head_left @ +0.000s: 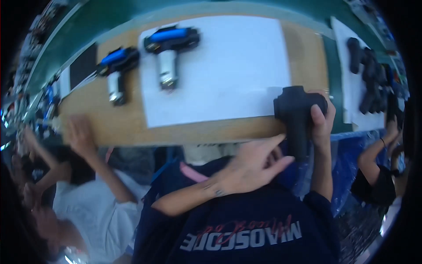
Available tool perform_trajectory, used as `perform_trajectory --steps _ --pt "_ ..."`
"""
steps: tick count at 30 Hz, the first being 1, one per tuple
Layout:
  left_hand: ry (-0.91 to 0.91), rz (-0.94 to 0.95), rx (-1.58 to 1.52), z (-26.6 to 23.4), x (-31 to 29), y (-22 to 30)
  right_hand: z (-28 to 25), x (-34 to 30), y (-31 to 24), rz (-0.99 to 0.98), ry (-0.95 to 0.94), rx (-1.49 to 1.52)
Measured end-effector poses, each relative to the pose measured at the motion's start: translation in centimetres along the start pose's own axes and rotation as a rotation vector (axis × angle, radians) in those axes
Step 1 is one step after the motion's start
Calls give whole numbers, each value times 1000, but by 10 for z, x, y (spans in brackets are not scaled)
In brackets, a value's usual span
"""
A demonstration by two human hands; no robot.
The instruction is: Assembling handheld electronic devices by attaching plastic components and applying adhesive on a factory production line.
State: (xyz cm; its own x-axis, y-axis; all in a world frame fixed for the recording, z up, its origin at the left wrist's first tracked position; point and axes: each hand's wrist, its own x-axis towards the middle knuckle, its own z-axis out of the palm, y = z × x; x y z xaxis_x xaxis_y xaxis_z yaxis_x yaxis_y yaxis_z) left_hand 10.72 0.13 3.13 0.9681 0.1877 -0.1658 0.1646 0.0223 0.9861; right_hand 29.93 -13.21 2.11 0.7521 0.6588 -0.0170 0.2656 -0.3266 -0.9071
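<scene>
Wooden bench (307, 53): right hand (323, 121) grasps one black T-shaped casing (298, 119) over the near edge; left hand (257, 165), half-open beside it, contact unclear; beyond, two blue-and-silver motors (168, 68), one white sheet (228, 75).

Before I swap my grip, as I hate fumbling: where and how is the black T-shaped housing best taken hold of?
Probably round the handle of the black T-shaped housing, coming from the left with the left hand: this handle is a straight, slim stem pointing toward your body, its left side exposed, while the right hand covers the right end of the crosspiece.
</scene>
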Motion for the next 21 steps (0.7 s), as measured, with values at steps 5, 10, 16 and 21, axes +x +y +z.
perform_trajectory --steps 5,10,16,21 --pt "910 294 1006 -104 -22 -8 -71 33 43 230 355 147" --pt "1040 113 875 -169 -16 -53 -93 28 57 228 579 74" --pt "821 10 803 -184 -7 -56 -116 -61 91 69 890 -478" --pt "781 -5 680 -161 -14 -54 -133 -207 209 462 845 -833"
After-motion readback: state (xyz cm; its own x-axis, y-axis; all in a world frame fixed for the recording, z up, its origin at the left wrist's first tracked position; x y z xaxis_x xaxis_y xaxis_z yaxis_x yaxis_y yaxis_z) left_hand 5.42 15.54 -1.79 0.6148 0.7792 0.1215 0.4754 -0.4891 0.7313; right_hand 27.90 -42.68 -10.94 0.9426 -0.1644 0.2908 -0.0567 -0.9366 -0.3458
